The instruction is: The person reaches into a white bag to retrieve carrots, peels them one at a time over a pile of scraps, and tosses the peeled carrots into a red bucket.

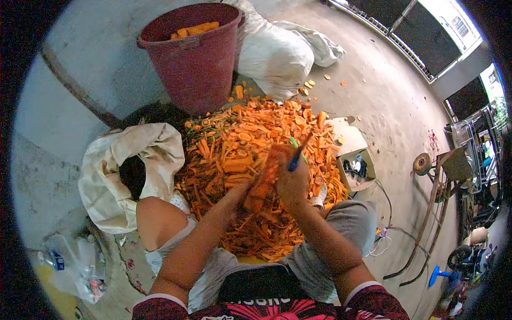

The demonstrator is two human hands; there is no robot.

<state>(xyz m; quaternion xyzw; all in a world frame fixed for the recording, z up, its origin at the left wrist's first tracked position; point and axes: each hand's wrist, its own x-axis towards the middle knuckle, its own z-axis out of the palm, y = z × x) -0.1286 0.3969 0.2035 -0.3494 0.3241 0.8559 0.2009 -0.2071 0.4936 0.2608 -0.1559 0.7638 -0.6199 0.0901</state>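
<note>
A large heap of carrot peelings [234, 165] and carrot pieces lies on the floor between my legs. Above it, my left hand [241, 191] is closed round an orange carrot [258, 196], which slants up and away from me. Close beside the carrot's far end, my right hand [294, 184] grips a small hand tool [294, 161] with blue and green parts and a dark, narrow piece pointing up to the right. Blur and my fingers hide what kind of tool it is.
Beyond the heap stands a dark red bucket [194, 66] with carrots inside. White sacks [274, 56] lean beside it. An open sack [101, 176] lies left, near a plastic bag [77, 266]. On the right are a cardboard box [365, 181], a cable and a hand truck [434, 213].
</note>
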